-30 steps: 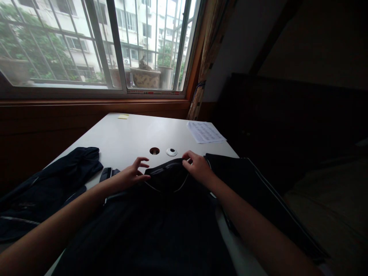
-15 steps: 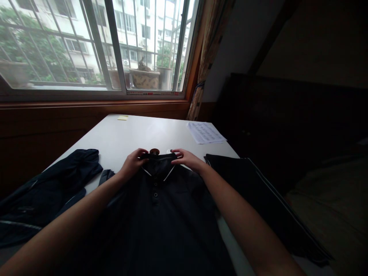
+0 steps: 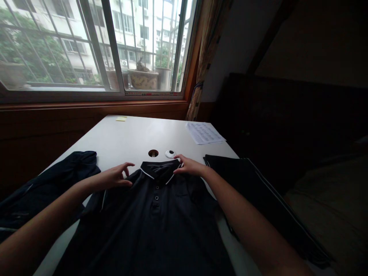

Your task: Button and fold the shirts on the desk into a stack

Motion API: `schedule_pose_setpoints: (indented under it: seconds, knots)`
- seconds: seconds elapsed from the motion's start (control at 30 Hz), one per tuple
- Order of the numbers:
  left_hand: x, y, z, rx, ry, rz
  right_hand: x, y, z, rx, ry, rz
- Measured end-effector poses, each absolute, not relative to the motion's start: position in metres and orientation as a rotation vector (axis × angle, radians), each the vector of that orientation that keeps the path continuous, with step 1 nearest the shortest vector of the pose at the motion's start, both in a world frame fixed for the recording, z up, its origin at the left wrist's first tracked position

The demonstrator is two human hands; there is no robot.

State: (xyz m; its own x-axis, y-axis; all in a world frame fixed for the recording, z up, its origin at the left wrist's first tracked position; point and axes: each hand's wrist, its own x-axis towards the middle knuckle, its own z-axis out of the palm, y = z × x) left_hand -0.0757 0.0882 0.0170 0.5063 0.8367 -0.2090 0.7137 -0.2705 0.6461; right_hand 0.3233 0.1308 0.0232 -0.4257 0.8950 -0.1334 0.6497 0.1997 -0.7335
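A dark polo shirt [image 3: 156,226] with white collar trim lies front up on the white table [image 3: 135,136], collar toward the window. My left hand [image 3: 113,177] rests on its left shoulder, thumb and fingers spread apart and holding nothing. My right hand [image 3: 188,166] lies on the right end of the collar with fingertips pressed on the fabric; whether they pinch it is unclear.
Another dark garment [image 3: 43,188] lies bunched at the table's left, a folded dark garment [image 3: 258,191] at its right edge. Beyond the collar are a cable hole [image 3: 153,153], its white cap [image 3: 170,154], a printed sheet [image 3: 203,132] and a yellow note [image 3: 121,119].
The shirt was unfolded and laid flat with the collar spread. My left hand let go of the collar and slid left onto the shoulder; my right hand stayed at the collar's right end.
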Motion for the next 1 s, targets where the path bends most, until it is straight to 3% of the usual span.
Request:
schedule_pose_setpoints:
  seconds: [0.23, 0.47, 0.6, 0.8, 1.0]
  knots:
    - [-0.126, 0.076, 0.020, 2.193, 1.455, -0.089, 0.356, 0.123, 0.033, -1.951, -2.490, 0.881]
    - [-0.151, 0.092, 0.050, 2.341, 1.585, 0.002, 0.362, 0.101, 0.058, -1.821, -2.430, 0.928]
    - [-0.154, 0.089, 0.043, 2.374, 1.624, -0.078, 0.375, 0.099, 0.070, -1.808, -2.295, 0.924]
    - [-0.144, 0.087, 0.036, 2.210, 1.505, -0.091, 0.384, 0.098, 0.078, -1.871, -2.319, 1.185]
    - [-0.088, 0.104, 0.040, 2.085, 1.448, 0.127, 0.379, 0.089, 0.094, -1.358, -2.000, 1.731]
